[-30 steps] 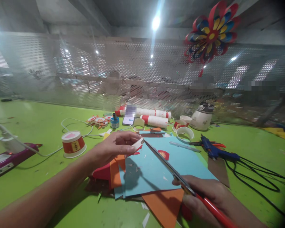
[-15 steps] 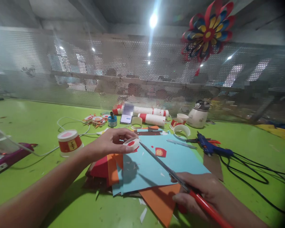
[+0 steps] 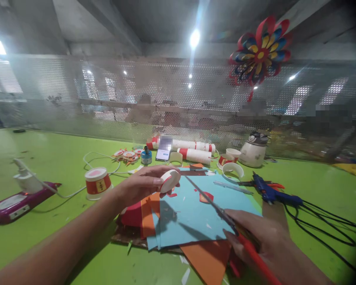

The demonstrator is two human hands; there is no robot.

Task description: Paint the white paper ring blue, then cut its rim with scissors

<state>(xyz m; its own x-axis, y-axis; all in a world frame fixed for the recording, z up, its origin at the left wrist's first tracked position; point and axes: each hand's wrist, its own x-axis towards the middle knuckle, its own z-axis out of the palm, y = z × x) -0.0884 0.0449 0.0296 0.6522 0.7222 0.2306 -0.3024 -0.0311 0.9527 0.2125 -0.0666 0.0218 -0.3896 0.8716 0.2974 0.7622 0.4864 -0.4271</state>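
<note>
My left hand [image 3: 146, 181] pinches a paper cup base [image 3: 170, 180], a short white disc with a red band on its side, above the sheets. In my right hand [image 3: 255, 233] is a pair of scissors [image 3: 222, 213] with red handles, its long blades together and pointing up-left toward the cup base, apart from it. Under both lies light blue paper [image 3: 192, 221] on orange sheets [image 3: 207, 259]. A red paper piece [image 3: 206, 197] with a gold emblem and small scraps rest on the blue paper.
A blue glue gun [image 3: 269, 192] with black cable lies right. A red-and-white paper cup [image 3: 97, 184] and a purple power strip [image 3: 20, 204] are left. Behind stand a phone [image 3: 163, 153], a blue bottle [image 3: 146, 156], stacked cups [image 3: 194, 155] and a white jug [image 3: 253, 151].
My left hand has turned the cup base, so its flat white face shows more. The scissors have stayed close by, their tip now off its edge. The view has tilted up slightly.
</note>
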